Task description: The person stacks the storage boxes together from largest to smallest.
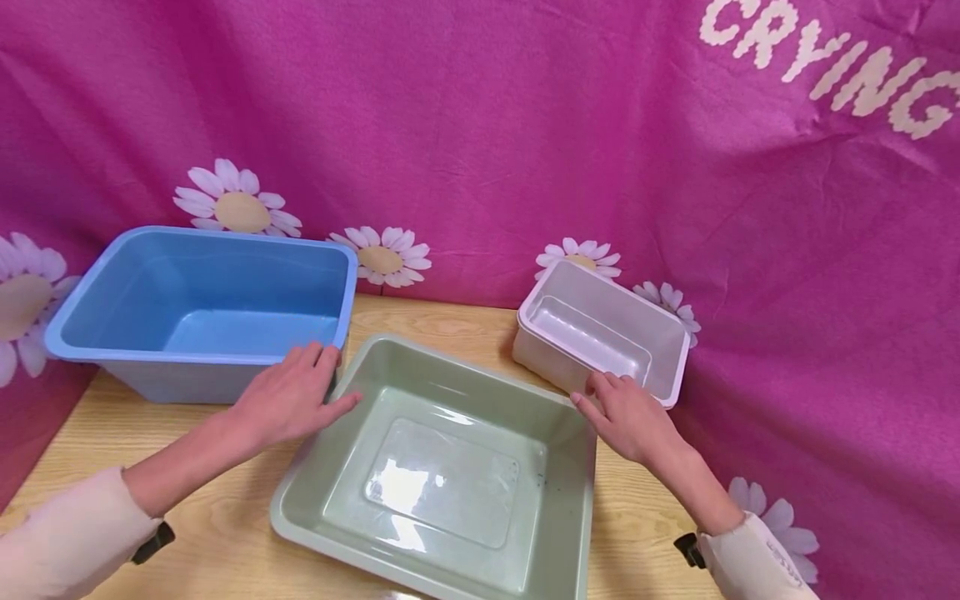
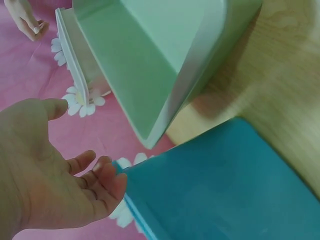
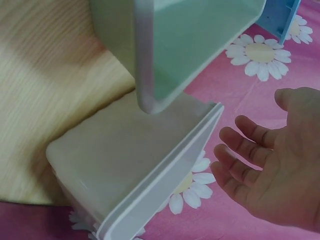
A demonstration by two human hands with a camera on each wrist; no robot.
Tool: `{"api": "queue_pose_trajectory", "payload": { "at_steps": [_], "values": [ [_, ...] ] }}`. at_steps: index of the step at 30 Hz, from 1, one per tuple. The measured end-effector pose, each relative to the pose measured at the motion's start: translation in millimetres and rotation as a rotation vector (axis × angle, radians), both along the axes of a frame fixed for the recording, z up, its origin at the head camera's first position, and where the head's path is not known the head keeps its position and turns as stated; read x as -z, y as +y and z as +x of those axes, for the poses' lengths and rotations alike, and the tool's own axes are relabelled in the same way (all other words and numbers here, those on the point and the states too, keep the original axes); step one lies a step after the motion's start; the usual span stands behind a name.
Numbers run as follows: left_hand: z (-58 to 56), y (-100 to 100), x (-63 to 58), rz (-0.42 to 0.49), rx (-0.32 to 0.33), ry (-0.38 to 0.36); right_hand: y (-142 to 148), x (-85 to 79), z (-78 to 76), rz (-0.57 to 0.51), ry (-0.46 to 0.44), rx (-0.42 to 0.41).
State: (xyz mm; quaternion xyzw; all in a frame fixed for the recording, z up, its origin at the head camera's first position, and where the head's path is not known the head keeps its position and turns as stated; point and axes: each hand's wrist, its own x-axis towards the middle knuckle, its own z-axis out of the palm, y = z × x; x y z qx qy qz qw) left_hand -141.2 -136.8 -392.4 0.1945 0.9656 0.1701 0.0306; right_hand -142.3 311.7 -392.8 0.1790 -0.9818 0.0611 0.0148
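Note:
A green basin (image 1: 450,467) sits in the middle of the table, with nothing visible inside. To its left stands a deeper blue tub (image 1: 202,358); a small pale lilac bin (image 1: 592,308) is behind it on the right. My left hand (image 1: 288,400) hovers between the blue tub's front right corner and the green basin's left rim. Its fingers (image 2: 102,182) are loosely bent near the tub's rim; whether they touch it I cannot tell. My right hand (image 1: 633,417) is by the lilac bin's front rim and the basin's far right corner, fingers relaxed and holding nothing.
A wooden table (image 1: 645,517) carries all three containers. Behind and to the sides hangs a magenta cloth (image 1: 465,142) printed with white daisies and lettering. The blue tub and the lilac bin stand close against this cloth.

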Motion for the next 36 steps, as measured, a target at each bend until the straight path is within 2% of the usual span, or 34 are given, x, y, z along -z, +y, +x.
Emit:
{"api": "queue_pose_trajectory", "payload": {
  "at_steps": [5, 12, 23, 36],
  "values": [
    [2.5, -1, 10.7, -0.012, 0.002, 0.003, 1, 6.7, 7.7, -0.017, -0.006, 0.018],
    [6.4, -3, 18.5, -0.011, -0.006, -0.011, 3, 17.5, 16.9, -0.039, 0.024, -0.005],
    [11.7, -6, 31.3, -0.023, -0.027, -0.064, 8, 32.1, 30.8, -0.017, 0.0, 0.067],
    [14.5, -8, 45.7, -0.038, -0.015, -0.003, 15, 39.8, 40.6, 0.011, -0.048, 0.109]
  ]
}}
